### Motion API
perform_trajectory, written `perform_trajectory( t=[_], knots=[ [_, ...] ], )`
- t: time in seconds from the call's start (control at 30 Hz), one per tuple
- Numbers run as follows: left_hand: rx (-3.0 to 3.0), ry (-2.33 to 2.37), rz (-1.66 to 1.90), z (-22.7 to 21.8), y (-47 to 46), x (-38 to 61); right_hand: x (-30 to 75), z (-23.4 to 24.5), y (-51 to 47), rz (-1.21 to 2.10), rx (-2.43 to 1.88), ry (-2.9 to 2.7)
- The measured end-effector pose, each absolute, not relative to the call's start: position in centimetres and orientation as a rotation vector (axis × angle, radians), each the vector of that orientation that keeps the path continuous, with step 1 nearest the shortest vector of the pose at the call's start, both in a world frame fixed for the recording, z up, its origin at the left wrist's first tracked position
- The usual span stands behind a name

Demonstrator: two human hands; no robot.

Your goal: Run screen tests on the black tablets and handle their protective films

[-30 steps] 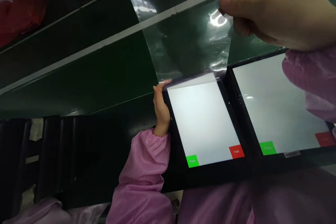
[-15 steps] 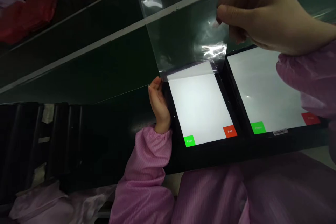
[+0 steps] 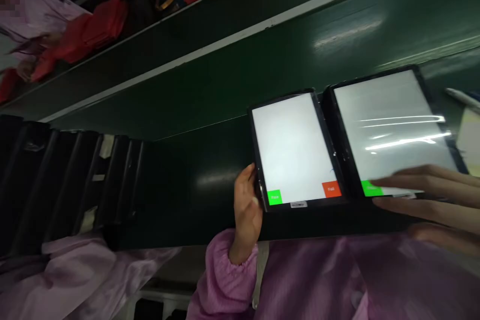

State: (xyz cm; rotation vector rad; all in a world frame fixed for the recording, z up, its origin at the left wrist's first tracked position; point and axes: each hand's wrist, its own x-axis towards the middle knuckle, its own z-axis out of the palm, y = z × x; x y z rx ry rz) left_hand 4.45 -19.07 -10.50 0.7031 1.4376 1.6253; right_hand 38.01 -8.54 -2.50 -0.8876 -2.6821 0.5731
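Note:
Two black-framed tablets lie side by side, both with white screens. On the left tablet (image 3: 292, 145) a green Pass box (image 3: 274, 197) and a red Fail box (image 3: 332, 189) show at the bottom. My left hand (image 3: 248, 205) grips its lower left edge, fingers partly hidden behind the rim. Over the bottom of the right tablet (image 3: 386, 105) is my right hand (image 3: 431, 195), fingers stretched out, holding nothing that I can see. It covers the lower right corner of that screen. Bright streaks cross the right screen; I cannot tell whether clear film lies there.
Black ridged trays (image 3: 71, 175) stand at the left on the dark green bench (image 3: 195, 170). A pale ledge (image 3: 210, 49) crosses behind. Beyond it are red bundles (image 3: 103, 22) and a co-worker's sleeve (image 3: 41, 2). A pen (image 3: 463, 97) lies far right.
The clear film that my right hand held up over the left tablet is out of sight there. My right hand has come down over the right tablet; my left has shifted down the left tablet's edge.

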Motion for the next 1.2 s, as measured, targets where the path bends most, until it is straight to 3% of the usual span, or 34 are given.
perform_trajectory(
  t=[0.13,0.37,0.73,0.9,1.0,1.2],
  knots=[
    [0.774,1.522,1.503,-10.8,-19.3,3.3,38.2,-2.4,-9.1,0.332,-0.848,-2.717],
    [0.656,1.574,1.59,-9.8,-15.7,1.7,38.9,-2.3,-7.5,0.021,-0.807,-2.649],
    [0.865,1.706,1.469,-9.6,-15.1,3.6,39.8,-4.0,-5.8,-0.02,-0.746,-2.634],
    [0.792,1.684,1.619,-9.3,-14.0,1.4,42.1,-4.4,-1.1,0.332,-1.109,-2.281],
    [0.845,1.667,1.663,-9.0,-10.3,-0.3,41.0,-5.1,4.1,0.739,-1.365,-2.062],
    [0.852,1.577,1.618,-10.9,-1.4,-0.5,37.4,-8.2,10.5,1.451,-1.39,-1.514]
  ],
)
